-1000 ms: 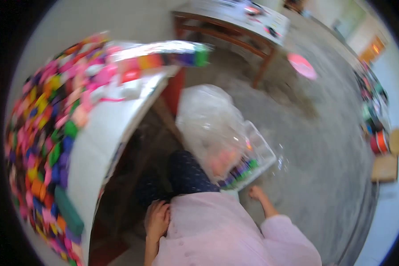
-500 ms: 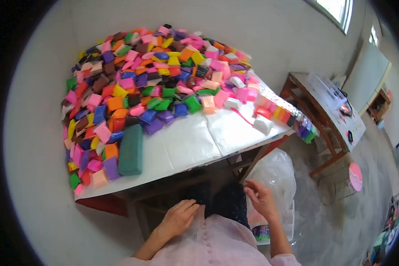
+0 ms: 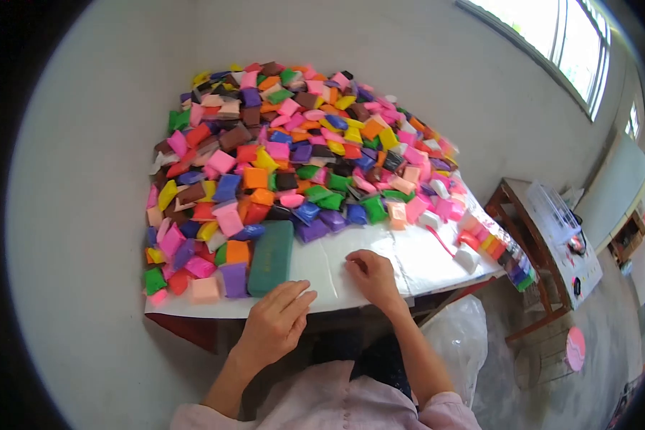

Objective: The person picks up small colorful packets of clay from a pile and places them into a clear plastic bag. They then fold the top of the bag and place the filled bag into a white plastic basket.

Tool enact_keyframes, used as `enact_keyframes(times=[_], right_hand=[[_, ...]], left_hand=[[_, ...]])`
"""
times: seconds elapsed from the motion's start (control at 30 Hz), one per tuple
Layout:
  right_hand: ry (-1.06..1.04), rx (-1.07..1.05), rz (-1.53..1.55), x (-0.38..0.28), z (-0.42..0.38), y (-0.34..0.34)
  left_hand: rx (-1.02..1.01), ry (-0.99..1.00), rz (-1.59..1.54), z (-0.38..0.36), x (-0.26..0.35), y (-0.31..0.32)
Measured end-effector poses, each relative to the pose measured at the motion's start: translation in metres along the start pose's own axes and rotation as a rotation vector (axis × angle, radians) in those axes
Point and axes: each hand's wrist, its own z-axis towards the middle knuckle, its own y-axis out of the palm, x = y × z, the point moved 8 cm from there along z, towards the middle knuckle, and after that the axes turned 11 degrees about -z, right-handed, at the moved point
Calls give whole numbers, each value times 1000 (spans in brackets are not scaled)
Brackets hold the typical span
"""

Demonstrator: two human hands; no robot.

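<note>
My left hand (image 3: 276,320) is at the front edge of the table (image 3: 322,287), just below a green box (image 3: 271,258). Its fingers are stretched out and nothing shows in them. Over the bare silver tabletop, right of the box, my right hand (image 3: 373,278) has its fingers curled, thumb near the index finger; whether anything small is between them cannot be made out. Behind both hands lies a large heap of small coloured packets (image 3: 265,158). A red-handled tool (image 3: 441,241) and a white lump (image 3: 467,259) rest on the right side.
A row of coloured packets (image 3: 491,245) runs along the table's right end. Below it hangs a clear plastic bag (image 3: 460,337). Farther right are a wooden side table (image 3: 545,251) with a clear plastic rack (image 3: 554,211), and a pink-topped stool (image 3: 575,349).
Both hands have risen from my lap, the left to the table's edge and the right over the tabletop. The view has shifted, so the table appears lower and farther right.
</note>
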Motion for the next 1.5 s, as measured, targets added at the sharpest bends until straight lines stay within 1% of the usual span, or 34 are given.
enact_keyframes(times=[0.03, 0.13, 0.2, 0.3, 0.33, 0.4, 0.43, 0.53, 0.57, 0.63, 0.67, 0.73, 0.87, 0.97, 1.07, 1.1, 1.2, 1.27, 1.3, 1.33, 1.4, 1.5], right_hand=[[75, -38, -6, 2, -1, 2], [-18, 20, -57, -4, -5, -1], [-15, 15, -53, -3, -4, 2], [2, 8, -80, -3, -3, 2], [-5, 21, -99, -4, -3, 2], [-22, 79, -135, -8, -5, 0], [-35, 123, -154, -10, -7, -4], [-103, 195, -114, -20, -3, -11], [-54, 161, -99, -9, -4, -8], [-47, 119, -111, -13, -1, -9], [-17, 103, -60, -10, -1, -8], [37, 78, 44, -4, -2, -5], [21, 90, 30, 2, -4, -2], [6, 117, 21, -6, -3, -6], [14, 111, -12, -8, -1, -6], [12, 114, -34, -10, -1, -7], [-3, 107, -131, -20, -1, -6], [-7, 82, -182, -26, 1, -2], [-5, 70, -202, -26, -3, 1], [9, 41, -216, -22, -3, 5], [113, -90, -242, -5, -2, 12], [-17, -29, -317, -22, 2, 10]], left_hand=[[23, -3, 16, 2, -9, -9], [56, -13, 33, 15, -35, -36], [40, -34, 12, 38, -43, -52], [-56, 107, -72, 73, -28, -43], [-106, 153, -155, 85, -18, -34], [-192, 363, -231, 111, 14, -22], [-174, 427, -282, 123, 25, -21], [-1, 507, -453, 154, 43, -48], [8, 488, -577, 158, 40, -55], [17, 444, -834, 166, 33, -62], [-15, 392, -839, 168, 28, -56], [-81, 297, -841, 165, 16, -40], [-120, 302, -714, 159, 6, -23], [-59, 317, -712, 159, 4, -18], [-87, 358, -700, 156, 15, -6], [-80, 387, -672, 154, 22, -2], [-226, 463, -473, 139, 42, 34], [-151, 540, -419, 122, 61, 56], [-285, 605, -474, 114, 77, 74], [-261, 639, -477, 105, 90, 79], [-351, 730, -545, 83, 108, 85], [-408, 867, -644, 60, 119, 95]])
